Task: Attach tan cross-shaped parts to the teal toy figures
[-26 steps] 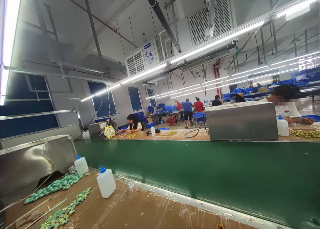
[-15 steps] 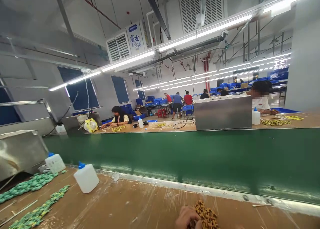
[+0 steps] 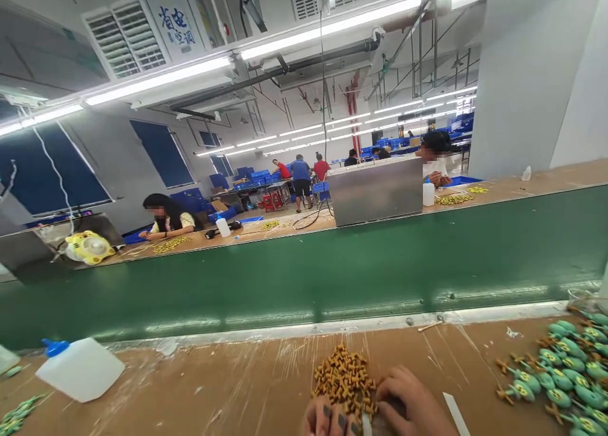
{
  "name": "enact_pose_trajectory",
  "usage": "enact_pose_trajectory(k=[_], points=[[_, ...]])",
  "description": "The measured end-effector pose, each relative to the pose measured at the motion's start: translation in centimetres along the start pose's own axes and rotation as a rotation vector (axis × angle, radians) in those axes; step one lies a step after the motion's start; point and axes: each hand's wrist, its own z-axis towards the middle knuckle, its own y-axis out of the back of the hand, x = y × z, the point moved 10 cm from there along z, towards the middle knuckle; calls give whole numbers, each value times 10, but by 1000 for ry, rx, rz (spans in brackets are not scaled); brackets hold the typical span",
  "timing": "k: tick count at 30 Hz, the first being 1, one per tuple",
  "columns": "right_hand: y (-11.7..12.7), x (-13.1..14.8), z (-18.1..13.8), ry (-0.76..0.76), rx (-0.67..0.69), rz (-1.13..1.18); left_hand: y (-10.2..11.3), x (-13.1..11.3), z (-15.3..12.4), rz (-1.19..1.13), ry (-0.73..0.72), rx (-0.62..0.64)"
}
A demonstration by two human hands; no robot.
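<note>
Both my hands sit at six o'clock on the table edge. My left hand (image 3: pixel 327 419) curls its fingers against the heap of small tan pieces (image 3: pixel 342 378), and my right hand (image 3: pixel 411 403) cups the heap's near side, apparently corralling it; what they pinch, I cannot tell. Green figures (image 3: pixel 567 372) lie at three o'clock, a glue bottle (image 3: pixel 80 367) at nine.

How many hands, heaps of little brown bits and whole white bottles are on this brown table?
Bare hands: 2 (left hand, right hand)
Heap of small tan cross-shaped pieces: 1
White plastic bottle with blue cap: 1
Total: 4
</note>
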Motion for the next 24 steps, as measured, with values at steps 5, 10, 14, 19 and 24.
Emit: enact_pose_trajectory(k=[5,10,14,19,24], points=[[13,11,-6,-51,-25,84,-55,0,10,-307,-42,447],[16,13,-10,-59,-18,126,-63,-4,12,-412,-9,438],[18,14,-10,-68,-21,129,-66,-4,6,-420,25,431],[21,16,-9,-51,-33,121,-64,0,5,-417,70,280],[20,16,-10,-43,-31,114,-67,1,5,-392,109,197]])
